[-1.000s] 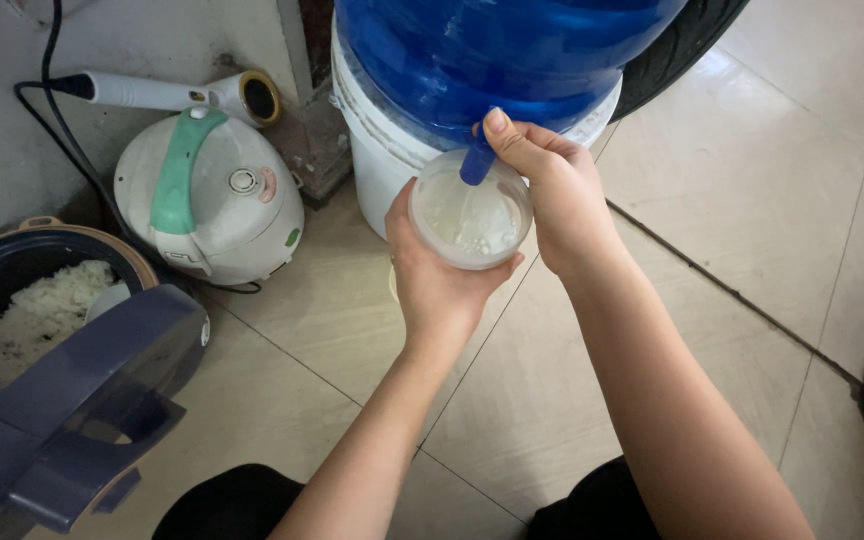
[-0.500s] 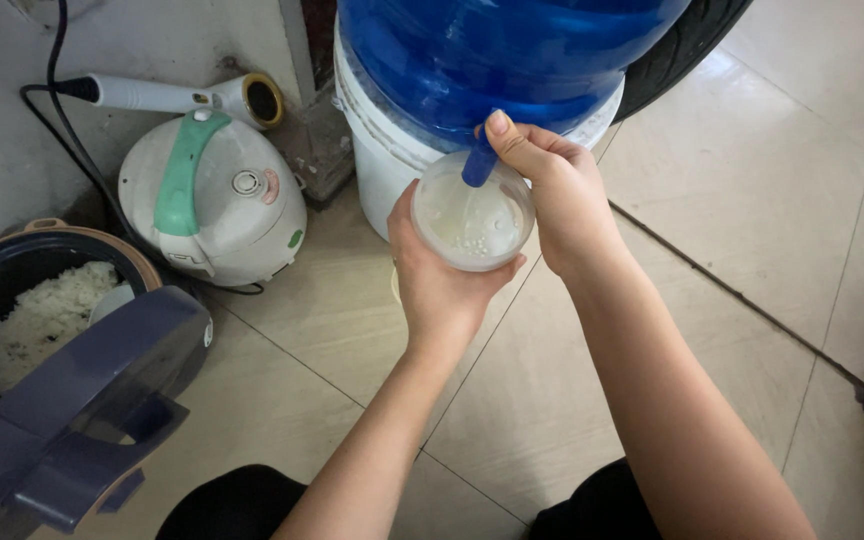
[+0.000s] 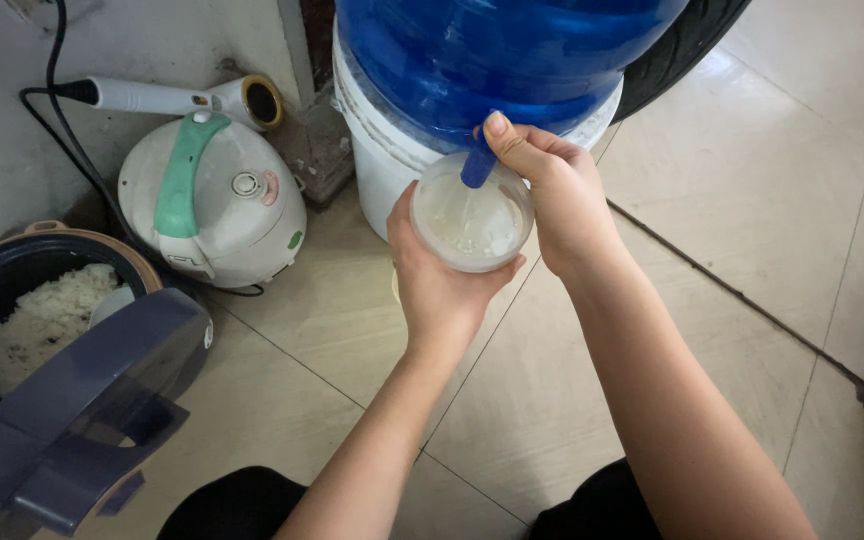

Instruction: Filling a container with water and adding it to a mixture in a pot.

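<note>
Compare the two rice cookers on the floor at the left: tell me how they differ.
The white rice cooker has its lid shut, with a green handle across the top; the dark rice cooker stands open, its grey-blue lid raised, cooked rice showing inside. The white one sits nearer the water dispenser; the dark one is at the picture's left edge, closer to the person. Both stand on the tiled floor, beside the wall.
</note>
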